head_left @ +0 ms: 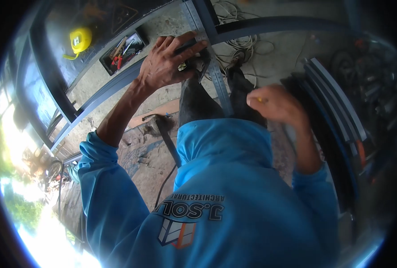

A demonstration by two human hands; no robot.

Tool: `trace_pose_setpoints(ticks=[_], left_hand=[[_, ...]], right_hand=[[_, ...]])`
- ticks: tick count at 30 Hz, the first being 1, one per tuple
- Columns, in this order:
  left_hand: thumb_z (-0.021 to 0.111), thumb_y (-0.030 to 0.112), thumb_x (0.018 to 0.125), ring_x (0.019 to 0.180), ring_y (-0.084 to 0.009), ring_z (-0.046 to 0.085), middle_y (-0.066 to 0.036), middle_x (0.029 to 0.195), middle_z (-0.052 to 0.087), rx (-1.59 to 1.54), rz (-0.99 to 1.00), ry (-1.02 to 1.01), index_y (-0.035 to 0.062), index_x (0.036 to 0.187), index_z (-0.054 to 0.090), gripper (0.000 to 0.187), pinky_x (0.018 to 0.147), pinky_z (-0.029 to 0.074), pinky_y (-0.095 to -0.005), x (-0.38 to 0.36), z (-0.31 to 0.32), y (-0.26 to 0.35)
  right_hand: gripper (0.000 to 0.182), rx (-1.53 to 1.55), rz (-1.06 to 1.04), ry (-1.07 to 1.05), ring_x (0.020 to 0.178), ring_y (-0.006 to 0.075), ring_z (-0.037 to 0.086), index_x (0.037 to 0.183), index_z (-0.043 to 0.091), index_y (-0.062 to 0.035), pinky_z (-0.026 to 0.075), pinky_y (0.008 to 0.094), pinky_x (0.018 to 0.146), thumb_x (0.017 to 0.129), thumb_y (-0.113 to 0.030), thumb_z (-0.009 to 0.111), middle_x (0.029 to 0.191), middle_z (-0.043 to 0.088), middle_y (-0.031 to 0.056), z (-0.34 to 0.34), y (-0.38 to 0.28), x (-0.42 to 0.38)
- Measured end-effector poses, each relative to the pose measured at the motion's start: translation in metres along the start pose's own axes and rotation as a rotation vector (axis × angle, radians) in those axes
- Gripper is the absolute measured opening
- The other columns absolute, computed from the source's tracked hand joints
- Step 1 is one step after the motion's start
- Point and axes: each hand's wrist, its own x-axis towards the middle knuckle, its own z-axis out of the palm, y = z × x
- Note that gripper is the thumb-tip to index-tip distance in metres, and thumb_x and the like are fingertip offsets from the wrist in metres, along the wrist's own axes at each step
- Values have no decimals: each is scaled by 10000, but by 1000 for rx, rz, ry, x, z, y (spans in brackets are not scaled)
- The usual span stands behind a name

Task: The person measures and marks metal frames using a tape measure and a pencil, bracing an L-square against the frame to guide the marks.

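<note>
My left hand (167,62) is up at the dark grey metal frame (261,24), its fingers pressed over a combination square with a long steel rule (218,80). The rule lies across the frame bar and reaches down toward my lap. The square's head is partly hidden under my fingers. To the right of the rule, my right hand (278,105) is raised off the frame and closed around a thin yellow stick (261,100), which looks like a pencil; most of it is hidden in the fist.
A yellow tape measure (80,41) lies on a dark panel at upper left. Beside it sits a black tray (123,51) with hand tools. Coiled pale cable (245,44) rests on the floor beyond the frame. Long metal profiles (336,98) are stacked at right. A hammer-like tool (160,129) stands near my left leg.
</note>
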Motion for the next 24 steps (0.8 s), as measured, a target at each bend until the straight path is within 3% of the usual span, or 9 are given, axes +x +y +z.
trace_pose_setpoints(ticks=[2, 3, 5, 6, 8, 16, 18, 20, 24], left_hand=[[774, 326, 651, 1126, -255, 505, -43, 1346, 446, 5, 3, 5, 281, 1374, 461, 789, 979, 390, -415, 1, -5, 4], [768, 317, 647, 1126, -259, 502, -50, 1342, 447, 21, 7, -1, 272, 1376, 459, 793, 980, 389, -415, 1, -3, 4], [753, 267, 623, 1131, -268, 489, -69, 1331, 451, 14, 24, 18, 238, 1367, 471, 796, 973, 382, -412, 2, -5, 5], [753, 267, 623, 1131, -268, 489, -69, 1331, 451, 42, 24, 39, 238, 1367, 471, 796, 973, 382, -412, 2, -6, 8], [739, 223, 616, 1138, -268, 477, -78, 1323, 449, 58, -13, 75, 222, 1343, 494, 767, 966, 373, -415, -1, -6, 15], [770, 75, 700, 1239, -366, 396, -181, 1352, 396, -75, -677, 645, 131, 1372, 428, 756, 997, 384, -456, -47, -4, 106], [754, 80, 736, 1177, -317, 480, -175, 1353, 389, -73, -757, 672, 102, 1380, 407, 731, 946, 442, -398, -56, -3, 129], [734, 123, 784, 1060, -255, 567, -157, 1298, 450, -613, -1084, 738, 100, 1389, 395, 695, 865, 489, -354, -67, 7, 146], [692, 200, 854, 928, -199, 611, -121, 1111, 596, -649, -1223, 1237, 79, 1381, 405, 613, 783, 491, -308, -80, 34, 167]], right_hand=[[215, 549, 325, 424, 735, 185, 638, 932, 644, 23, 469, 254, 646, 920, -183, 585, 781, 664, 101, 14, -1, 2], [215, 526, 310, 446, 735, 185, 638, 932, 644, 23, 469, 254, 646, 920, -183, 585, 781, 664, 101, 29, 1, 9], [252, 1134, 99, 470, 740, 137, 629, 946, 636, 22, 467, 240, 634, 944, -221, 571, 780, 653, 53, 57, -5, 32], [242, 1088, 282, 339, 743, 117, 634, 962, 620, 14, 490, 237, 640, 957, -217, 549, 789, 647, 49, 54, -22, 36], [220, 1293, 76, 304, 704, 133, 644, 968, 595, 19, 517, 252, 625, 956, -194, 543, 786, 650, 76, 73, -24, 51], [228, 903, -34, 272, 649, 143, 641, 963, 573, 15, 514, 272, 568, 975, -196, 487, 762, 649, 98, 24, -57, 3], [229, 764, -91, 235, 605, 138, 629, 944, 572, 6, 495, 279, 528, 975, -202, 480, 741, 647, 87, 9, -64, 6], [222, 688, -123, 200, 551, 136, 608, 933, 564, -2, 479, 287, 502, 972, -204, 481, 719, 643, 75, 2, -66, 17], [207, 566, -201, 110, 513, 138, 593, 947, 564, 9, 466, 280, 462, 962, -181, 487, 709, 638, 75, -18, -78, 54]])
